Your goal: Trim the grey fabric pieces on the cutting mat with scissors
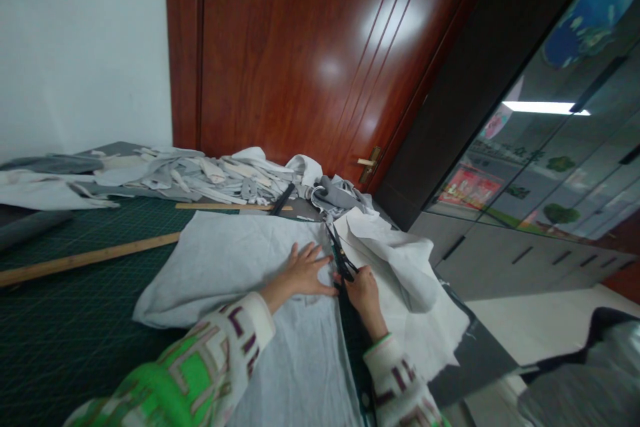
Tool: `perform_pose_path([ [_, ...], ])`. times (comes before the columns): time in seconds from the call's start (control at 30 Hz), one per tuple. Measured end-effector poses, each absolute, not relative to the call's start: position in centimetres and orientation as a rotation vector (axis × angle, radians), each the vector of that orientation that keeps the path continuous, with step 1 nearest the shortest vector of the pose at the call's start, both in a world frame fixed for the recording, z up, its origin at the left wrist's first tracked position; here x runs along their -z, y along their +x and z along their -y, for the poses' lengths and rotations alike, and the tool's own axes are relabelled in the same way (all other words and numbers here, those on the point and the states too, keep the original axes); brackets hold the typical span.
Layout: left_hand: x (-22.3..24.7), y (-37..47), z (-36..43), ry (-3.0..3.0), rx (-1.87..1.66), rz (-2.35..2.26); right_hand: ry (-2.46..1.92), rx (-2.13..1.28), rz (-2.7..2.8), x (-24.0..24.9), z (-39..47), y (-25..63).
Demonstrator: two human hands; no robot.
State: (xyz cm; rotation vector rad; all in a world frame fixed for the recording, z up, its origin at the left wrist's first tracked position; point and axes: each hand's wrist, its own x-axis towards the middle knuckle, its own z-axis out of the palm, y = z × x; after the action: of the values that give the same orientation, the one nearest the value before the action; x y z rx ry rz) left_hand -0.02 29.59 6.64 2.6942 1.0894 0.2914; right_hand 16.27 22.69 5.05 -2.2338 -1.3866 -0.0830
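Note:
My left hand (307, 271) lies flat with its fingers spread on a light grey cloth (225, 247), near the cloth's right edge. Just to its right, my right hand (363, 290) is closed around the handles of black scissors (341, 252). The scissor blades point away from me and stand apart in a V at the far end of the gap between the grey cloth and a whitish cloth piece (395, 273). That piece lies rumpled to the right of the scissors, partly folded over itself. My fingers hide part of the handles.
A green gridded cutting mat (60, 333) covers the table. A wooden ruler (90, 259) lies at left, and another thin wooden strip (230, 206) lies behind the cloth beside a dark rod-like object (283, 199). Heaped fabric scraps (215, 173) line the back, before a brown door (290, 67).

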Motion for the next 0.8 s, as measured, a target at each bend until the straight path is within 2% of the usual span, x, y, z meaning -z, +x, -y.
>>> perform_pose_path([
  [0.37,-6.3,0.1,-29.9,2.694,-0.274,-1.094,-2.162,0.158,1.429,-4.2,-23.0,17.1],
  [0.8,-6.6,0.1,-29.9,2.695,-0.239,-1.098,-2.199,0.072,1.412,-4.5,-22.8,17.5],
])
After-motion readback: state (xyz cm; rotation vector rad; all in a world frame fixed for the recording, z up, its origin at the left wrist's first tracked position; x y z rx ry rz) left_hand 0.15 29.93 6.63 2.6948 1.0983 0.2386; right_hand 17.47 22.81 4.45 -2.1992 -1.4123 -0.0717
